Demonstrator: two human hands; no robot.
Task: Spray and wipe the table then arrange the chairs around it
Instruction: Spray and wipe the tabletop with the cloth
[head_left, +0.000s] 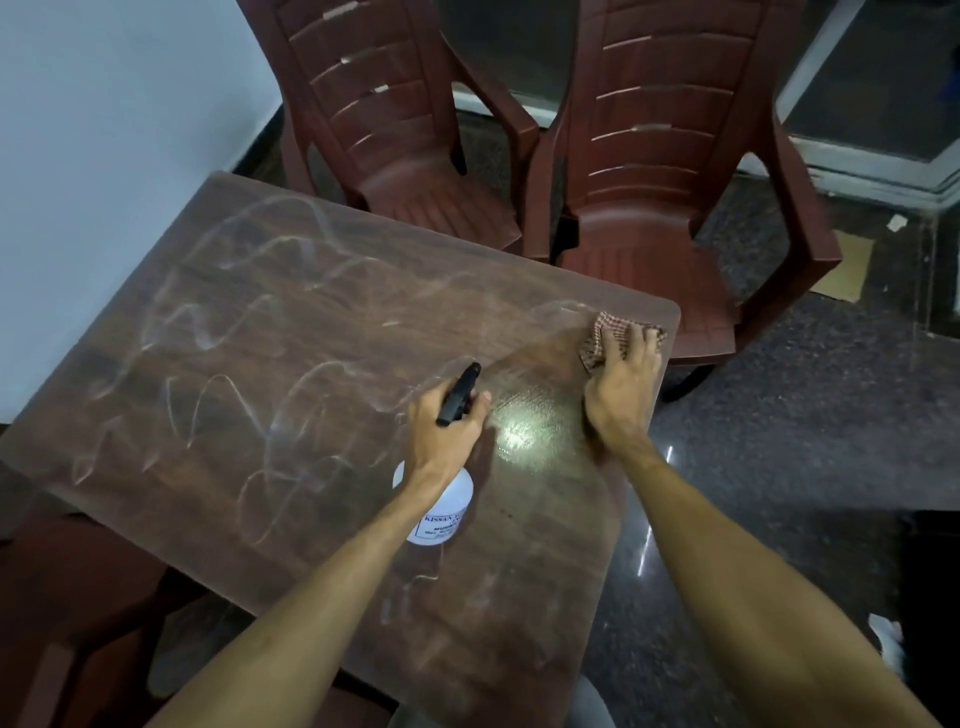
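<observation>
Spraying: our left hand (447, 431) grips the bottle (441, 512).
Wiping: our right hand (618, 384), fingers spread, presses the cloth (597, 338) onto the table (260, 338).
Beyond: left chair (431, 197), right chair (649, 218).

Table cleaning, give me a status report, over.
Left hand grips spray bottle. Right hand presses cloth at table corner. Two chairs crowd far edge.

Spray bottle (441, 512) label: "KISSAN", rest illegible.
</observation>
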